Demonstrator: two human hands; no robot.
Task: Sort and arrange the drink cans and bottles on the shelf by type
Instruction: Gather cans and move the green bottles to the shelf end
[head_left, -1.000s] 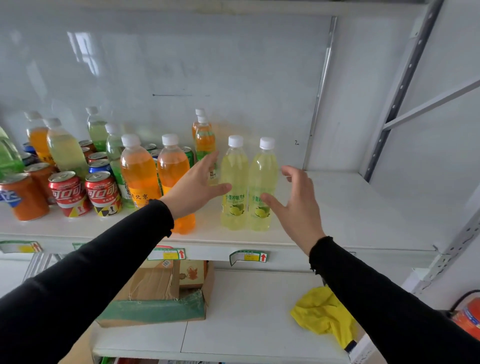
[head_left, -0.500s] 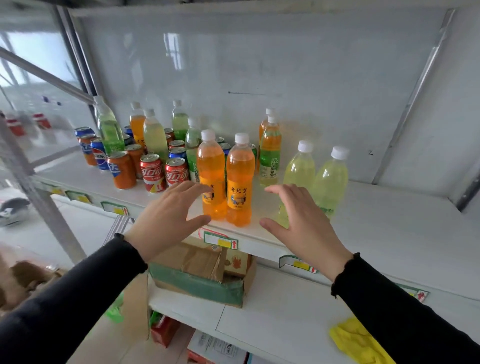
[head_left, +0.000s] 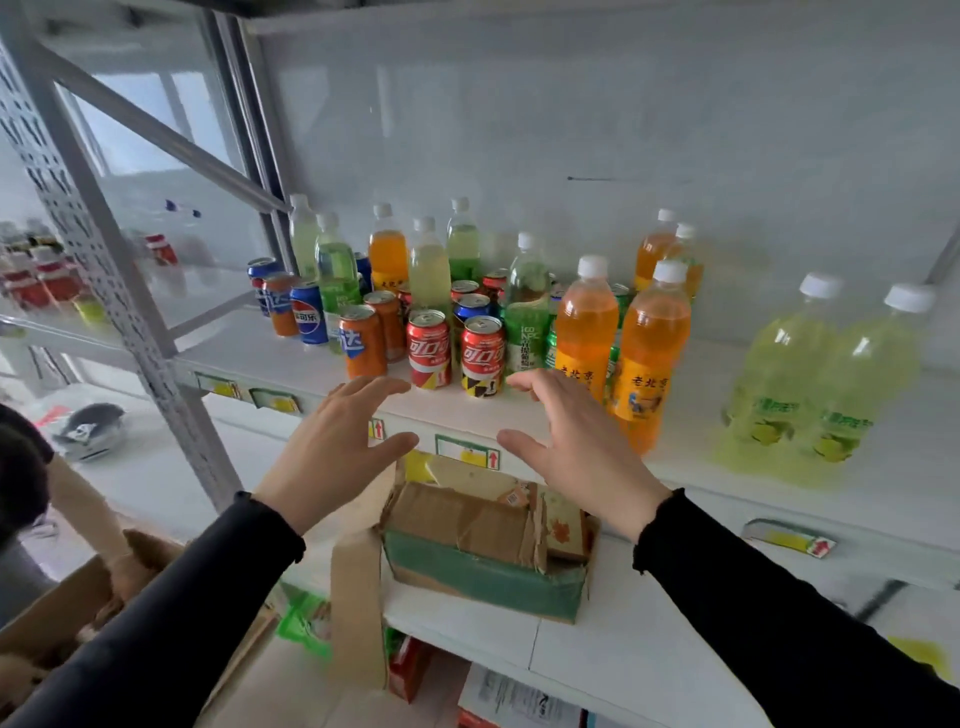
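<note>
Both hands empty, fingers spread and loosely curved, palms facing each other, hovering just in front of the shelf (head_left: 311, 371) edge. Left hand (head_left: 332, 457) and right hand (head_left: 576, 447) apart, touching nothing.

Two red cans (head_left: 454, 349) straight ahead, in the gap between the hands, just past the fingertips, upright, side by side, at the front edge. Probably the next pick; about equally near to either hand, right fingertips a bit closer to the right-hand one.

Orange can (head_left: 362, 343) just left of the red pair, nearer the left hand. Two orange bottles (head_left: 618, 338) upright just right of the right hand, partly hidden behind its knuckles. Two yellow-green bottles (head_left: 826, 374) farther right, well apart from the hands, standing together, already grouped by the look of it.

Mixed cluster (head_left: 415, 270) behind the red cans: blue cans, green and pale bottles, more orange, all upright, not sorted yet. Long axes vertical throughout, so a side grasp around the body from the front.

Risk: tight packing, easy to knock neighbours. Torn cardboard box (head_left: 483, 540) on the lower shelf below the hands.
</note>
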